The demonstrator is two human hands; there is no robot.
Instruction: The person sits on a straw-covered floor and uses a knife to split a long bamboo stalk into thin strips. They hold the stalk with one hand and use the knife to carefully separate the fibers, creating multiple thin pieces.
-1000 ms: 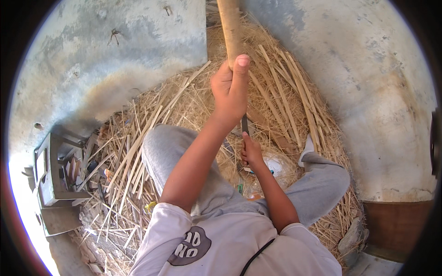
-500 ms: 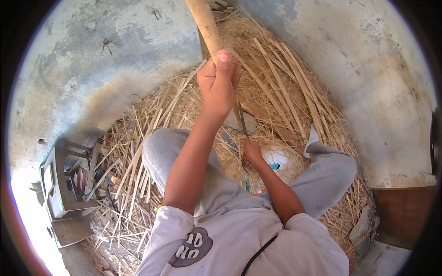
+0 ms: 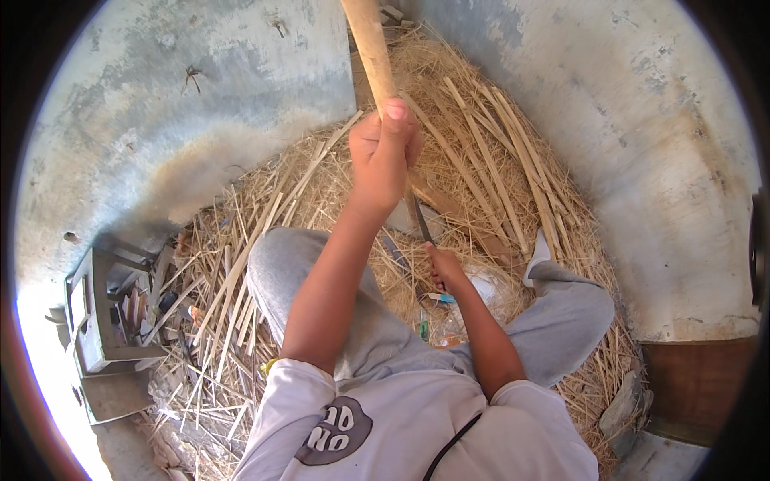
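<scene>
My left hand [image 3: 385, 156] is raised in front of me, wrapped round a long pale wooden pole [image 3: 370, 52] with the thumb pressed along it. The pole leans up and away, out of the top of the picture; its lower part is partly hidden behind my hand. Lower and to the right, my right hand [image 3: 447, 268] grips a knife whose narrow dark blade [image 3: 423, 224] points up toward the pole's lower part. Whether the blade touches the wood, I cannot tell. The knife's handle is mostly covered by my fingers.
Straw-like shavings [image 3: 457, 120] and long split strips [image 3: 485, 152] cover the floor round my crossed legs. A grey blade-like piece [image 3: 394, 251], a blue item [image 3: 441, 297] and a green item [image 3: 423, 327] lie between my legs. Walls [image 3: 561, 96] rise close ahead; a wooden frame [image 3: 100, 313] stands left.
My right hand has shifted slightly right, and the knife blade has come down and tilted a little more. The left hand keeps its grip on the pole. The view has shifted slightly.
</scene>
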